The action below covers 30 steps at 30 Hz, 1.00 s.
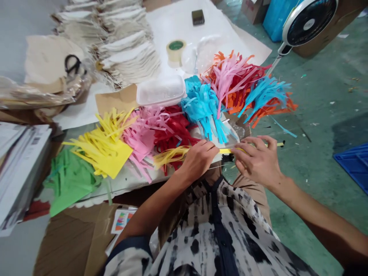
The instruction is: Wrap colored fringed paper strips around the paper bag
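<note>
Between my hands runs a yellow paper tassel (pixel 172 154), its fringe spreading out on the left and its middle drawn into a narrow band. My left hand (pixel 199 158) is closed on the band beside the fringe. The fingers of my right hand (pixel 257 159) pinch the band further right. Past my right fingers a thin yellowish strip (pixel 279 144) sticks out, with a small dark end. A black clip-like piece (pixel 227 157) sits just below the band; its kind is unclear. Behind my hands lie fringed blue paper (pixel 201 103) and dark red paper (pixel 172 132).
Fringed pink (pixel 140 138), yellow (pixel 106 147) and green paper (pixel 71 174) lie along the table's left front. A clear plastic box (pixel 161 90), tape roll (pixel 176 51) and scissors (pixel 72 64) are further back. A fan (pixel 309 25) stands right; a blue crate (pixel 355 165) is on the floor.
</note>
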Each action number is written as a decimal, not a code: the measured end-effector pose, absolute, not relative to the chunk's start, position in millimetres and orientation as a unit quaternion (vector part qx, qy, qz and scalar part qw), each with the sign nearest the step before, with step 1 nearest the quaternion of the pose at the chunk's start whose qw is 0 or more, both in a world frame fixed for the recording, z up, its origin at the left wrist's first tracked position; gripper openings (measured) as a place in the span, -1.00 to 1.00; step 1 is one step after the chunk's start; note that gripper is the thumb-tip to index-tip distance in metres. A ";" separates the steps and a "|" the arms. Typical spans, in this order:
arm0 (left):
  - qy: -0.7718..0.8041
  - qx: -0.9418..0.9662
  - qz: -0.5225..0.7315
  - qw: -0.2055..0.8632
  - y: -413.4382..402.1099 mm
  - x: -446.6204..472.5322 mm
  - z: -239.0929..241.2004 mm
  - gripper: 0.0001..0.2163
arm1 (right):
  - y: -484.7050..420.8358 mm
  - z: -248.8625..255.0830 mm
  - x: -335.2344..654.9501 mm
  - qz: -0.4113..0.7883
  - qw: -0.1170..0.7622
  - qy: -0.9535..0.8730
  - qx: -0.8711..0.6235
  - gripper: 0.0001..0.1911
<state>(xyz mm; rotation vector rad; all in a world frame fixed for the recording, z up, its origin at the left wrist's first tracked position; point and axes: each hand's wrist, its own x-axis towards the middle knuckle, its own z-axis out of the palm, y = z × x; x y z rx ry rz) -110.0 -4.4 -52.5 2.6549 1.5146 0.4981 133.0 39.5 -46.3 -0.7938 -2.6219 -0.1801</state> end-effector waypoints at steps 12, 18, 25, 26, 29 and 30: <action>0.489 0.842 0.214 0.083 -3.2 -122.4 -59.5 -0.86 | 50.2 -59.9 105.8 0.041 0.198 -0.929 -0.309 -0.77; 0.502 0.839 0.208 0.039 0.5 -120.0 -64.6 -0.83 | 57.5 -61.1 110.9 0.032 0.198 -0.937 -0.285 -0.77; 0.555 0.812 0.180 0.006 -5.3 -123.0 -61.8 -0.88 | 64.1 -61.2 115.9 0.114 0.172 -0.925 -0.318 -0.74; 0.571 0.803 0.171 -0.005 -6.1 -123.4 -61.1 -0.87 | 64.7 -60.8 116.0 0.118 0.169 -0.923 -0.324 -0.74; 0.598 0.787 0.152 -0.016 -7.2 -125.0 -59.1 -0.85 | 65.8 -58.1 116.0 0.130 0.175 -0.913 -0.345 -0.74; 0.600 0.786 0.150 -0.012 -7.0 -126.0 -58.7 -0.85 | 65.9 -57.0 115.8 0.136 0.178 -0.908 -0.353 -0.75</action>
